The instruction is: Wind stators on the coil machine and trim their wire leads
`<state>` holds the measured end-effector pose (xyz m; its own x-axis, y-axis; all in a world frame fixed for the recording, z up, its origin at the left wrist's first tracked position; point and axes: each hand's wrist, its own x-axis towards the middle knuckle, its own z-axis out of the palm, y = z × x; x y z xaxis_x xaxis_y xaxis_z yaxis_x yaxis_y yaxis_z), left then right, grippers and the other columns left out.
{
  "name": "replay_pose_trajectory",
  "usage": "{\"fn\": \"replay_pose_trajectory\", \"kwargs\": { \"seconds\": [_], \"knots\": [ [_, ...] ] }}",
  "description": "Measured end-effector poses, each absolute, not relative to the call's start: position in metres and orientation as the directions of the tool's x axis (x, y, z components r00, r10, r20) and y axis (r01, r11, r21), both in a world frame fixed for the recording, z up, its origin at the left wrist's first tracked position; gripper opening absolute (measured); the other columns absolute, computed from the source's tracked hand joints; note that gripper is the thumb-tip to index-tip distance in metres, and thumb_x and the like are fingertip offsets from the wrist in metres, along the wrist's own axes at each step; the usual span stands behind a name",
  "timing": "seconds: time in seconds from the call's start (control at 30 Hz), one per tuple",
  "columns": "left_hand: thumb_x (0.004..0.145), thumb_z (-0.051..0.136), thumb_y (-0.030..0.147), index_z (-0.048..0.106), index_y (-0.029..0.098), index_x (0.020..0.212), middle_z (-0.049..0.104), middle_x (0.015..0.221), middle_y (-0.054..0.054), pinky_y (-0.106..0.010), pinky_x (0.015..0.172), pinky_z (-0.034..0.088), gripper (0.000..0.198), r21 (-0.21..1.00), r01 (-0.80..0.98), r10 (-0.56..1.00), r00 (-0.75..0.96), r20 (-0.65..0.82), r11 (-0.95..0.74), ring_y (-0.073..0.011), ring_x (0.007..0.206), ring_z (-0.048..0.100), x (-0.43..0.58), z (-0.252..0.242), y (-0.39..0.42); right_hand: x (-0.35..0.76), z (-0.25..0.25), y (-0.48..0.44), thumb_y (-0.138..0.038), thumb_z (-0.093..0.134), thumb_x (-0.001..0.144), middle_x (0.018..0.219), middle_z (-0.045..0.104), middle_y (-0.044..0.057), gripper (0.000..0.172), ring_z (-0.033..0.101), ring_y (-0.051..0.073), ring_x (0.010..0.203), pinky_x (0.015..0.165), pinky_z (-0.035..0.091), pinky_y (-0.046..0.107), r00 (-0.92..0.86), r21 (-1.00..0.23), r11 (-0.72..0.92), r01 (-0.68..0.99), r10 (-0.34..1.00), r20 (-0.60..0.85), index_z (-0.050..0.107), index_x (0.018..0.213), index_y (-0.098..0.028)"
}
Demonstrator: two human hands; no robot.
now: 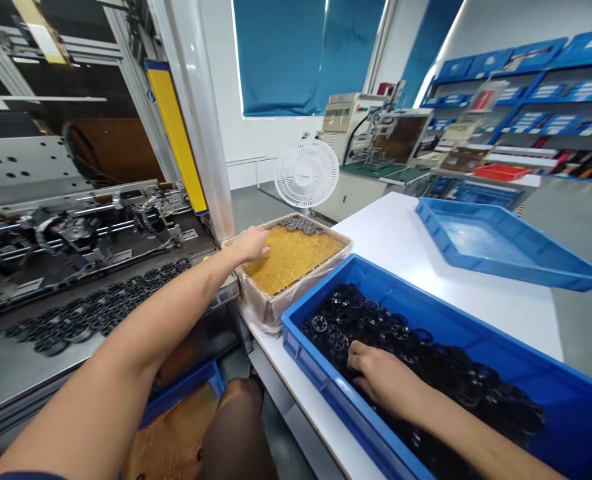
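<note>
Big grabs could drop black rings [401,327]; I can't tell the grip of the right hand [380,375] or left hand [251,245].

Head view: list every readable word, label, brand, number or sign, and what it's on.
None can be read.
White fan: small print on the hub, too blurred.
Machine at the back: marks on its casing, too small.
Blue shelf bins: pale patches, maybe labels, too small.
Blue crate and lined box: no lettering that I can make out.
</note>
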<state>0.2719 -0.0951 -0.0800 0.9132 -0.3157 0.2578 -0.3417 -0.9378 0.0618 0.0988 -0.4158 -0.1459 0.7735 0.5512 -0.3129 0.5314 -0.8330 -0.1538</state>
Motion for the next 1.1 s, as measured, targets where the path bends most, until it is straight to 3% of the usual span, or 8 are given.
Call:
{"fn": "replay_pose_trajectory", "kwargs": {
  "seconds": [0.2, 0.43, 0.57, 0.7, 0.87, 0.93, 1.0, 1.1],
  "knots": [
    [0.092, 0.059, 0.035, 0.057, 0.017, 0.123, 0.060, 0.124, -0.010, -0.045, 0.089, 0.054, 0.036, 0.098, -0.306, -0.291, 0.946, 0.140, -0.947, -0.0227, 0.107, 0.062, 0.351, -0.107, -0.141, 0.089, -0.132, -0.409, -0.002, 0.046, 0.082, 0.101, 0.071, 0.013, 0.031, 0.069, 0.023, 0.093, 0.085, 0.052, 0.030, 0.767, -0.148, -0.839, 0.523, 0.539, -0.348, 0.070, 0.097, -0.014],
    [0.091, 0.059, 0.035, 0.057, 0.017, 0.123, 0.059, 0.126, -0.010, -0.046, 0.091, 0.053, 0.036, 0.208, -0.206, -0.187, 0.976, 0.110, -0.956, -0.0234, 0.109, 0.061, 0.382, -0.116, -0.159, 0.086, -0.121, -0.402, -0.004, 0.046, 0.083, 0.108, 0.070, 0.014, 0.035, 0.067, 0.031, 0.101, 0.090, 0.053, 0.044, 0.733, -0.153, -0.852, 0.501, 0.512, -0.447, 0.068, 0.108, -0.015],
    [0.092, 0.059, 0.035, 0.059, 0.017, 0.119, 0.062, 0.121, -0.009, -0.044, 0.088, 0.054, 0.033, 0.321, -0.213, -0.199, 0.977, 0.078, -0.923, -0.0220, 0.105, 0.062, 0.368, -0.099, -0.158, 0.085, -0.124, -0.406, -0.003, 0.045, 0.084, 0.109, 0.067, 0.013, 0.034, 0.068, 0.027, 0.095, 0.084, 0.055, 0.039, 0.769, -0.162, -0.847, 0.506, 0.529, -0.360, 0.070, 0.101, -0.017],
    [0.084, 0.068, 0.032, 0.066, 0.012, 0.102, 0.068, 0.101, -0.008, -0.037, 0.083, 0.054, 0.027, 0.496, -0.287, -0.262, 0.957, 0.121, -0.819, -0.0192, 0.090, 0.065, 0.302, -0.073, -0.149, 0.083, -0.131, -0.411, -0.005, 0.041, 0.087, 0.100, 0.064, 0.011, 0.032, 0.067, 0.022, 0.085, 0.074, 0.057, 0.034, 0.812, -0.169, -0.830, 0.532, 0.556, -0.178, 0.070, 0.092, -0.017],
    [0.088, 0.062, 0.035, 0.051, 0.021, 0.133, 0.067, 0.109, -0.006, -0.025, 0.072, 0.052, 0.049, 0.745, -0.360, -0.297, 0.928, 0.225, -0.561, -0.0113, 0.080, 0.063, 0.152, -0.076, -0.124, 0.088, -0.150, -0.418, -0.008, 0.040, 0.088, 0.093, 0.063, 0.010, 0.027, 0.067, 0.020, 0.079, 0.070, 0.057, 0.033, 0.755, -0.182, -0.733, 0.656, 0.642, 0.134, 0.065, 0.097, -0.014],
    [0.087, 0.063, 0.036, 0.061, 0.019, 0.123, 0.068, 0.100, -0.006, -0.025, 0.072, 0.051, 0.040, 0.950, -0.254, -0.304, 0.933, 0.192, -0.181, -0.0127, 0.081, 0.063, 0.092, -0.092, -0.113, 0.093, -0.157, -0.421, -0.011, 0.040, 0.091, 0.091, 0.063, 0.009, 0.024, 0.066, 0.019, 0.076, 0.068, 0.057, 0.032, 0.716, -0.159, -0.702, 0.694, 0.648, 0.260, 0.062, 0.100, -0.014],
    [0.082, 0.071, 0.032, 0.066, 0.017, 0.117, 0.068, 0.099, -0.007, -0.024, 0.073, 0.051, 0.038, 0.987, -0.093, -0.261, 0.957, 0.124, 0.129, -0.0126, 0.081, 0.064, 0.042, -0.109, -0.105, 0.099, -0.160, -0.422, -0.016, 0.042, 0.093, 0.090, 0.063, 0.008, 0.020, 0.066, 0.018, 0.074, 0.067, 0.057, 0.031, 0.669, -0.130, -0.677, 0.725, 0.645, 0.370, 0.060, 0.101, -0.015],
    [0.067, 0.084, 0.018, 0.068, 0.017, 0.116, 0.071, 0.094, -0.005, -0.019, 0.072, 0.051, 0.051, 0.928, 0.056, -0.175, 0.984, 0.010, 0.367, -0.0089, 0.076, 0.064, -0.009, -0.128, -0.098, 0.099, -0.148, -0.411, -0.018, 0.049, 0.092, 0.090, 0.064, 0.007, 0.013, 0.066, 0.018, 0.076, 0.070, 0.056, 0.031, 0.586, -0.094, -0.643, 0.760, 0.614, 0.529, 0.059, 0.101, -0.016]
  ]
}}
